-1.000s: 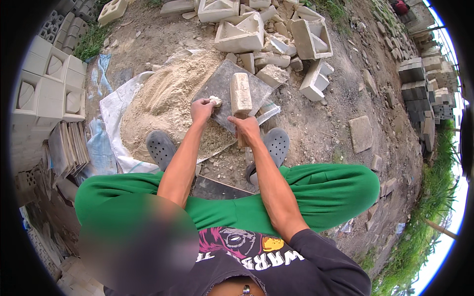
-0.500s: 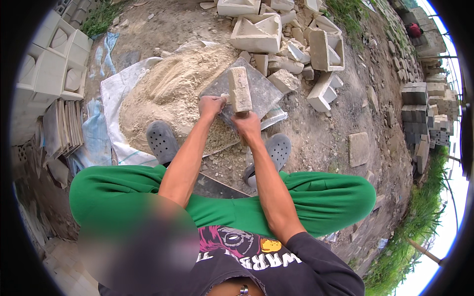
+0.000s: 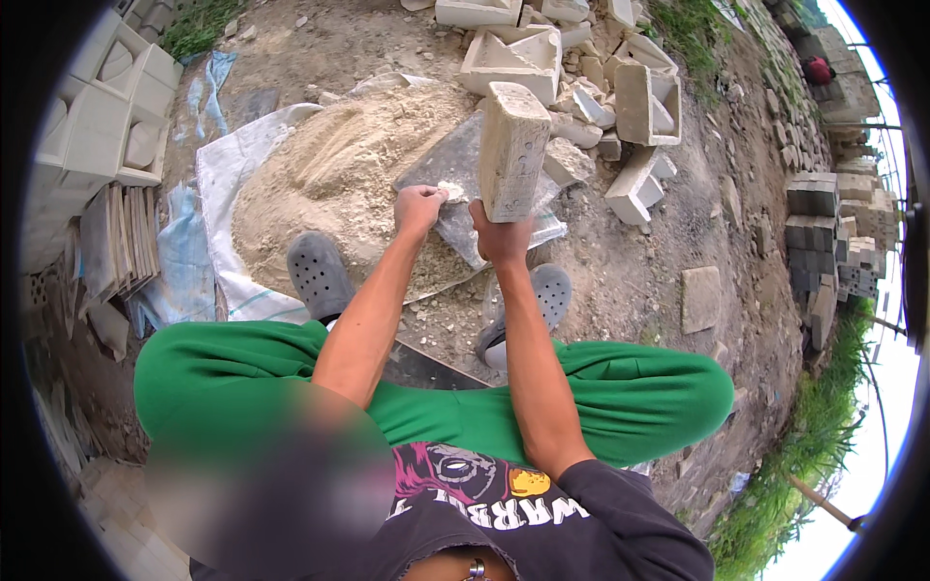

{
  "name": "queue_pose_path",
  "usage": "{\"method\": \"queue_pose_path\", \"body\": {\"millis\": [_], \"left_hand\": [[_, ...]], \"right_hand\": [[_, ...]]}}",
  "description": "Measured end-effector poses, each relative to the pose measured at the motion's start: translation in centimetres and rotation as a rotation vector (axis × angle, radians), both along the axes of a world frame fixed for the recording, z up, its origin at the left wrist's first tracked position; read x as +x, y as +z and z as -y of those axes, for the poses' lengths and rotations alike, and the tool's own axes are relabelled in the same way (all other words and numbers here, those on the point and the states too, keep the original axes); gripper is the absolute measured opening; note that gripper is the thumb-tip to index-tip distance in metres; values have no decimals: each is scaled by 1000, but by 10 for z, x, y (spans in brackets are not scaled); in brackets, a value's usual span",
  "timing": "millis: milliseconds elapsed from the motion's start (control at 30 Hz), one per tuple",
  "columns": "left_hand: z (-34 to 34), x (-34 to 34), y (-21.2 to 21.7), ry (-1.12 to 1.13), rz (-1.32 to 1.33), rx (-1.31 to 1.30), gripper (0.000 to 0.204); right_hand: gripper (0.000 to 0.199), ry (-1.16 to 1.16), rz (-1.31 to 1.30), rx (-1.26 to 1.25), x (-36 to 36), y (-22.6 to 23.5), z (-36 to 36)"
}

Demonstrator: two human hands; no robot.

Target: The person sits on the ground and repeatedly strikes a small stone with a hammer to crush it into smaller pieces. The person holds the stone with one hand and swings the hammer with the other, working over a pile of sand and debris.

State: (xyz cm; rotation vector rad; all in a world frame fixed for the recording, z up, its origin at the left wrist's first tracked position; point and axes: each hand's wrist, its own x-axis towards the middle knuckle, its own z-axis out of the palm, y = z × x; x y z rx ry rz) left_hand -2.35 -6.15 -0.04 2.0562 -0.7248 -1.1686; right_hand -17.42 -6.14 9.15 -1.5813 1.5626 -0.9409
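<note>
My right hand [image 3: 502, 239] is closed round the handle of a block-headed mallet. Its big, pale, dusty mallet head [image 3: 515, 150] is raised in front of that hand, and the handle is mostly hidden. My left hand [image 3: 418, 209] is closed, its fingertips pinched at a small whitish chunk [image 3: 450, 191]. The chunk is by the surface of a flat grey slab [image 3: 441, 160], partly covered from view by the mallet. Beside the slab, to the left, a heap of pale crushed material [image 3: 329, 179] lies on a white woven sheet [image 3: 221, 174].
Broken pale blocks [image 3: 511, 60] pile up beyond the slab. Hollow white blocks [image 3: 102, 121] and thin grey boards [image 3: 116, 242] stand at left. Grey bricks [image 3: 814, 218] are stacked far right. My feet in grey clogs [image 3: 320, 276] flank the work. A flat block [image 3: 701, 299] lies on the right.
The mallet has risen off the slab toward me and slightly right, so its head looks larger. My left hand stays nearly in place by the whitish chunk.
</note>
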Motion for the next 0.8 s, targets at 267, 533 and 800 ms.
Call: {"method": "queue_pose_path", "body": {"millis": [267, 533, 800], "left_hand": [[3, -2, 0, 14, 39, 30, 23], [0, -1, -7, 19, 5, -17, 26], [2, 5, -23, 14, -11, -6, 29]], "right_hand": [[29, -13, -21, 658, -22, -45, -15], [28, -46, 64, 292, -18, 47, 32], [33, 16, 72, 649, -16, -42, -15]]}}
